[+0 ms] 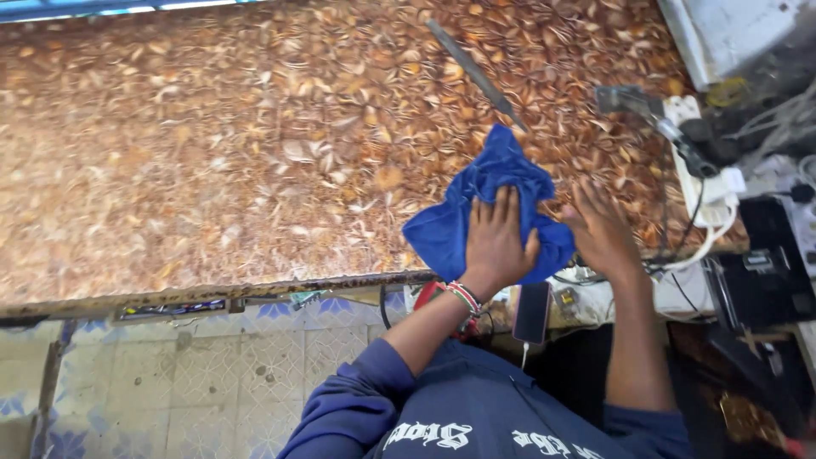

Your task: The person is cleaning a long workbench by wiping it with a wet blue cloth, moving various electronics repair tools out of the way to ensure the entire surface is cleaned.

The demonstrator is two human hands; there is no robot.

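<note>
The blue cloth [489, 200] lies crumpled on the leaf-patterned worktop [212, 153] near its front edge, toward the right end, its long axis running from that edge up to a peak pointing at the back edge. The left hand [495, 242] presses flat on it with fingers spread. The right hand [599, 228] rests open just beside the cloth's right side, below a long dark metal file [474, 72] and left of a white power strip [705, 166].

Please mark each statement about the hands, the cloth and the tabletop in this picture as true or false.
1. The left hand presses flat on a blue cloth. True.
2. The right hand grips the long metal file. False: it lies open beside the cloth; the file lies apart, further up the table.
3. The cloth is red. False: it is blue.
4. A beaded bracelet sits on the left wrist. True.
</note>
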